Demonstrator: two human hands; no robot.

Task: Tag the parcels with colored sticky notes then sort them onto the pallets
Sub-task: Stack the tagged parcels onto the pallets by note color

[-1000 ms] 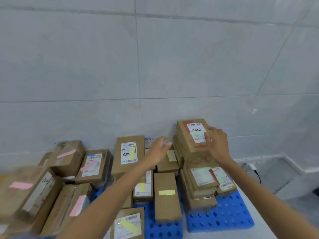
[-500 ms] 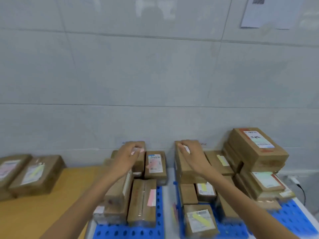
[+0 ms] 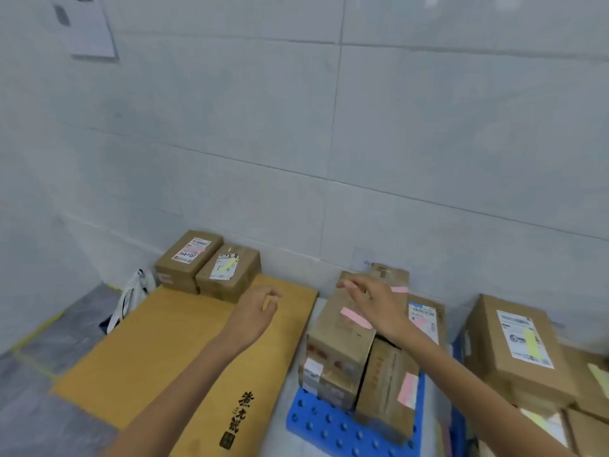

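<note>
Two cardboard parcels stand at the far end of a wooden board: one with a pink note and one with a yellow note. My left hand hovers over the board, fingers loosely curled, holding nothing. My right hand hangs empty above a stack of pink-tagged parcels on a blue pallet. At the right lies a yellow-tagged parcel.
A tiled wall runs behind everything, with a paper sheet pinned high on the left. A white and black bag leans by the board's left edge. More parcels crowd the bottom right corner. Grey floor with yellow tape lies at the left.
The view has swung left, from the right-hand pallet stacks to the wooden board. Both hands have left the parcels they touched and now hover empty, further left.
</note>
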